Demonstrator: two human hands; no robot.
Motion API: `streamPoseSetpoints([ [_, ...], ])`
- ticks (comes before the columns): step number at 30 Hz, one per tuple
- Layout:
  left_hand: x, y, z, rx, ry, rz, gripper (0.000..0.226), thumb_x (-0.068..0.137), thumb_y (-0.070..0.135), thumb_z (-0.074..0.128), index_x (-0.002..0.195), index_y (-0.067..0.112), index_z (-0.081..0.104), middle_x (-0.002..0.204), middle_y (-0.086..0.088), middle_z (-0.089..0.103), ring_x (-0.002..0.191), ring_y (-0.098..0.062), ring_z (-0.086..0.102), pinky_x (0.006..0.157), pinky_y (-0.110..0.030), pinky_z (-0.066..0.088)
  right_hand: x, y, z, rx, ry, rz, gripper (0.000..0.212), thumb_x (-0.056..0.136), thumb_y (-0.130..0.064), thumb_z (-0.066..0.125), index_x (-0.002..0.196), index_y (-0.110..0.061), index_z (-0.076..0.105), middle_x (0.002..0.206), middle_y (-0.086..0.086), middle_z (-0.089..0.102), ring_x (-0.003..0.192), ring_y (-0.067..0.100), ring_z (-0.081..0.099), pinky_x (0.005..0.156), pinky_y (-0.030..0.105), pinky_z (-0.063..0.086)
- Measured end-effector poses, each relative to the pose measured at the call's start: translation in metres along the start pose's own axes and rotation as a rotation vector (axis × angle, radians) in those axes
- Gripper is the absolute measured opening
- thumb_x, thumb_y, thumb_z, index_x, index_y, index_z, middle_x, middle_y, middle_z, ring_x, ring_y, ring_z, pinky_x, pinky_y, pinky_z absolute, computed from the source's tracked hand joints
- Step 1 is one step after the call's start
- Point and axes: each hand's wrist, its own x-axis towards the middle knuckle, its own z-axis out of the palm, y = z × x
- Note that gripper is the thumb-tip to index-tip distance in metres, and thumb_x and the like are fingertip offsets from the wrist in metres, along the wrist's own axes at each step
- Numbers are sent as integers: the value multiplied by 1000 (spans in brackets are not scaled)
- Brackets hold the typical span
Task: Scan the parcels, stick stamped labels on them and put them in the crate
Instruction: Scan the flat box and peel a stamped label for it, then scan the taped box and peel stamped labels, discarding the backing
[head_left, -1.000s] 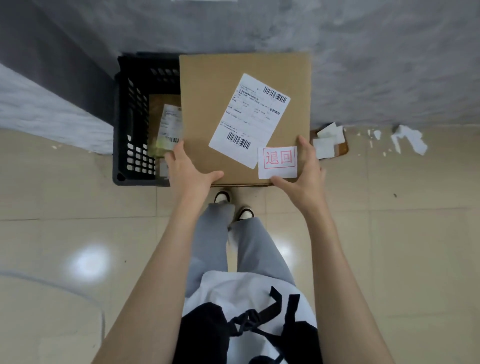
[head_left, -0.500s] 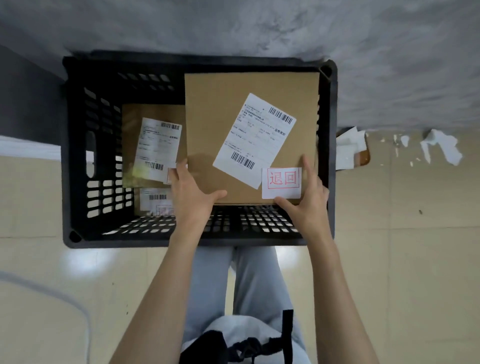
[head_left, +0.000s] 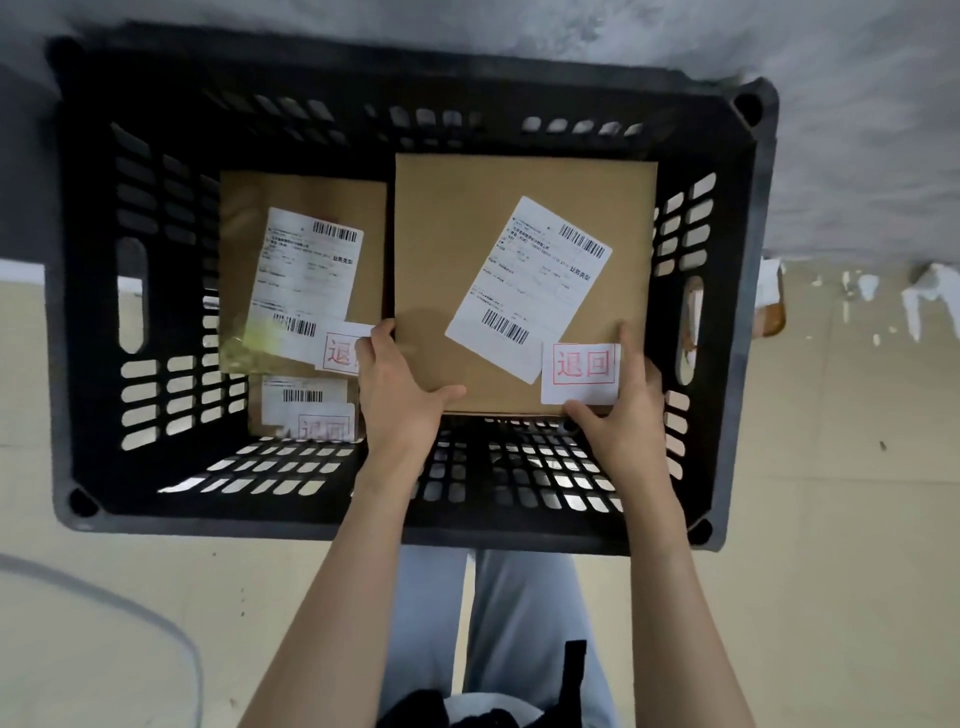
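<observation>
A flat brown cardboard parcel (head_left: 447, 260) sits inside the black slotted crate (head_left: 322, 514), on its right half. It carries a white barcode label (head_left: 530, 286) and a red-stamped label (head_left: 582, 371) at its near right corner. My left hand (head_left: 400, 384) grips the parcel's near left corner. My right hand (head_left: 623, 410) grips the near right corner beside the stamped label. Two more labelled parcels lie in the crate's left half: a larger one (head_left: 311, 197) and a smaller one (head_left: 306, 402) partly under it.
The crate stands on a beige tiled floor against a grey wall (head_left: 857, 130). Torn white paper scraps (head_left: 930, 296) and a brown pad (head_left: 771, 306) lie on the floor to the crate's right. My legs (head_left: 483, 623) are directly below the crate's near edge.
Both hands carried the parcel down into the crate's right half. My view moved closer over the crate, which now fills most of the frame.
</observation>
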Motion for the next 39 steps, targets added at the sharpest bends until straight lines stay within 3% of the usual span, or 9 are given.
streamPoseSetpoints([
  [3,4,-2,3,2,11,-7,101,58,13,88,140,8,30,136,-10,37,124,-25,42,104,-37,35,4,3,3,6,1,4,99,76,-2,71,148,-39,15,144,6,29,130,21,35,94,23,35],
  [8,-15,4,-11,30,-7,7,104,63,14,86,146,14,23,140,-12,32,129,-29,35,108,-42,33,-11,-11,-4,26,-4,-6,94,78,-5,71,149,-34,16,152,13,16,141,28,20,109,38,35],
  [11,-41,16,-33,51,8,34,101,65,16,85,145,15,24,143,-12,29,133,-29,31,104,-42,34,-41,-28,-16,40,-23,-18,89,81,-9,71,149,-31,19,157,13,8,146,21,5,107,26,32],
  [12,-53,20,-45,64,19,48,100,65,17,85,145,16,25,144,-12,29,134,-29,30,103,-42,36,-54,-36,-25,27,-28,-22,88,81,-10,71,149,-31,19,157,12,7,146,19,5,110,30,30],
  [14,-76,30,-62,87,23,63,101,65,18,85,146,18,25,145,-10,28,135,-27,29,102,-42,37,-76,-48,-40,-2,-30,-17,88,82,-10,70,149,-31,18,158,10,7,145,19,6,116,39,23],
  [18,-135,50,-104,96,30,117,101,67,21,84,147,23,23,147,-6,28,135,-24,30,101,-41,38,-132,-79,-81,-4,-18,-63,88,82,-11,70,150,-27,16,158,12,9,146,21,7,116,33,15],
  [27,-234,63,-188,72,49,323,97,65,23,85,145,23,29,145,-2,32,132,-21,36,104,-40,37,-248,-121,-136,60,113,-192,90,81,-11,71,151,-22,15,154,10,21,141,25,21,115,36,21],
  [32,-270,56,-206,98,-17,493,93,64,24,85,142,23,34,142,0,35,130,-19,37,100,-33,35,-302,-118,-137,92,231,-207,88,81,-15,71,150,-21,17,153,6,25,139,26,23,114,37,23],
  [39,-328,7,-241,186,-153,742,89,69,24,83,143,24,34,146,0,35,135,-20,32,109,-38,29,-405,-89,-96,230,465,-136,89,77,-17,75,149,-23,22,147,7,33,135,26,31,112,41,28],
])
